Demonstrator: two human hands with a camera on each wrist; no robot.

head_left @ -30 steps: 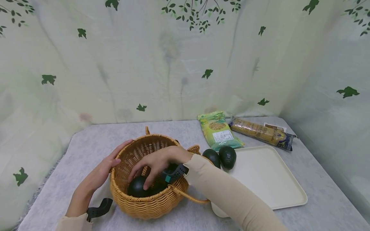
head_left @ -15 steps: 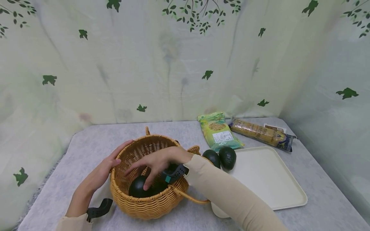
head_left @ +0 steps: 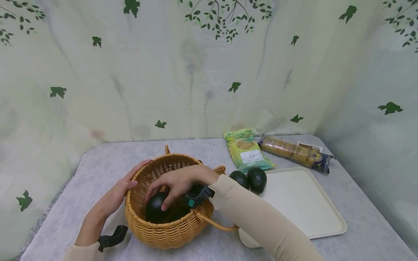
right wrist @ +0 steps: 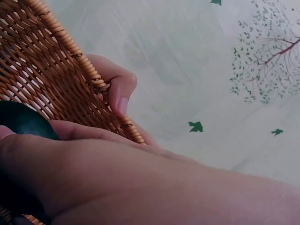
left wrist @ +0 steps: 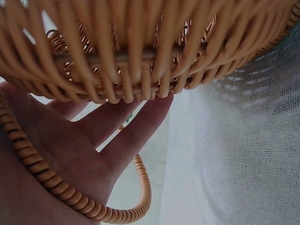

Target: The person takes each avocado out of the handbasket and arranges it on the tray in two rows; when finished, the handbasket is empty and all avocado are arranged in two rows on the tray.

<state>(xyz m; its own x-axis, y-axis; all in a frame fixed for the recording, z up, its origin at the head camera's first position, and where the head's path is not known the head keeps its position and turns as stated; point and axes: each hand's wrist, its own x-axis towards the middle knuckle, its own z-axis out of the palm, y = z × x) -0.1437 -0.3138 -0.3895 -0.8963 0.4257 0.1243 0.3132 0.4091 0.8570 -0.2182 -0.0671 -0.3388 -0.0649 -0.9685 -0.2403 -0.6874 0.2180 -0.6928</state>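
My left hand (head_left: 115, 195) grips the left rim of a wicker basket (head_left: 164, 235), thumb over the edge and fingers along the outer wall. In the left wrist view the fingertips touch the weave from outside, and a looped handle (left wrist: 70, 199) crosses the palm. Reaching inside the basket, my right hand (head_left: 181, 183) holds a dark green avocado (head_left: 155, 210) between thumb and fingers. The right wrist view shows the avocado (right wrist: 28, 119) partly covered by that hand. Another dark shape beside it in the basket is mostly hidden by the wrist.
Two more avocados (head_left: 257, 180) sit at the left corner of a white tray (head_left: 302, 203), which the right sleeve partly covers. Behind lie a green and yellow bag (head_left: 246, 150) and a long pack of noodles (head_left: 294, 152). A patterned curtain (head_left: 196, 72) borders the table.
The right fingers spread and lifted half a second ago, then curled back onto the avocado. It now stands slightly higher in the basket. The left hand has stayed on the rim.
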